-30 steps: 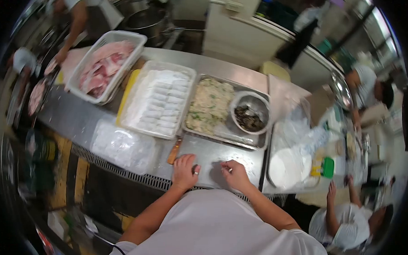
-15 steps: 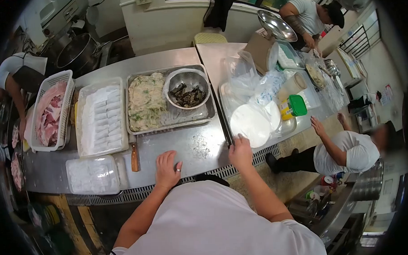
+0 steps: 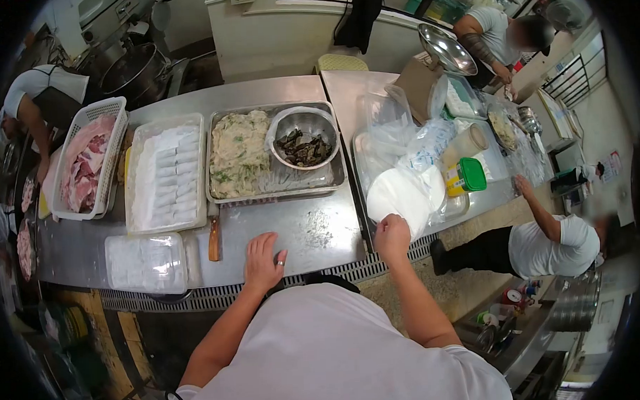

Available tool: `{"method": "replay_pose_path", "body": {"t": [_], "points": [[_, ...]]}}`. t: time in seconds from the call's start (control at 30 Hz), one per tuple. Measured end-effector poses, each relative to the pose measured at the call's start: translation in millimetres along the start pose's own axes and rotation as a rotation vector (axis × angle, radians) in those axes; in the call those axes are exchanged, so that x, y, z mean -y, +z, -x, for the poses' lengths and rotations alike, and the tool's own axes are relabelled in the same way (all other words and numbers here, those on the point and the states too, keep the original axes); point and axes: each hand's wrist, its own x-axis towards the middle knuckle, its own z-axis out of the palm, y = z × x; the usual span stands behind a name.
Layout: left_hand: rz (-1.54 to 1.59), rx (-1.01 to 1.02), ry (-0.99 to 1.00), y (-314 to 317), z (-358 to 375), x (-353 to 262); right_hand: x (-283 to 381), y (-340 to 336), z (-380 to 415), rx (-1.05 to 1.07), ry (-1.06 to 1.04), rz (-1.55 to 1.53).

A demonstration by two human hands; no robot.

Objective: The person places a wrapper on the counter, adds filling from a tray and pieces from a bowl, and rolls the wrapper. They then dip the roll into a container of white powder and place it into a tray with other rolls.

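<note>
My left hand [image 3: 264,262] lies with fingers stretched out on the steel table [image 3: 300,236] near its front edge, holding nothing. My right hand [image 3: 393,238] pinches the near edge of a thin round white wrapper [image 3: 394,194], lifted a little there. More white sheets lie beneath and beside it. A metal tray [image 3: 337,182] ahead of my left hand holds a pale filling with green bits [image 3: 237,150] and a steel bowl [image 3: 270,142] of dark pieces [image 3: 304,148]. A knife with a wooden handle [image 3: 214,239] lies left of my left hand.
On the left stand a tub of white rolls [image 3: 174,170], a lidded clear box [image 3: 146,262] and a white basket [image 3: 120,119] of raw meat. Right of the wrappers are a green-lidded container [image 3: 467,175] and plastic bags [image 3: 427,143]. Co-workers stand at left, far right and right.
My right hand has moved from the wrappers' near left edge to a pinch on the near edge, raising it slightly. My left hand stays on the table. The view has shifted slightly.
</note>
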Motion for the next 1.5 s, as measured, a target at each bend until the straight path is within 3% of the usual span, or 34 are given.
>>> {"method": "replay_pose_path", "body": {"t": [0.23,0.43,0.53,0.6,0.7,0.8,0.9,1.07,1.3,1.5], "points": [[0.004,-0.008,0.005,0.5,-1.2,-0.2,-6.9,-2.1,-10.7,0.099,0.423,-0.496],[0.013,-0.001,-0.004,0.4,-1.2,0.3,-20.6,7.9,-13.1,0.059,0.58,-0.663],[0.036,-0.005,-0.025,1.2,-0.6,1.7,0.6,-10.7,-7.6,-0.221,-0.055,-0.332],[0.07,-0.014,-0.056,2.3,-2.1,-2.3,20.8,-11.6,1.4,-0.124,-0.232,-0.335],[0.158,0.021,0.055,-10.5,-19.2,-28.7,54.7,-6.2,22.1,0.051,-0.495,-0.309],[0.103,0.113,0.266,-19.8,-39.5,-47.1,81.6,26.2,42.3,0.265,-0.646,-0.454],[-0.083,0.22,0.313,-11.1,-36.4,-28.3,111.1,28.8,51.7,0.283,-0.808,-0.461],[-0.017,0.12,0.152,-5.8,-0.3,26.9,119.6,29.9,55.1,0.286,-0.622,-0.346],[0.016,-0.017,0.064,-22.0,13.4,16.5,100.7,51.4,57.9,0.398,-0.436,-0.309],[-0.043,-0.033,-0.237,-20.4,-4.8,6.6,118.9,57.3,43.8,0.37,-0.276,-0.161]]}}
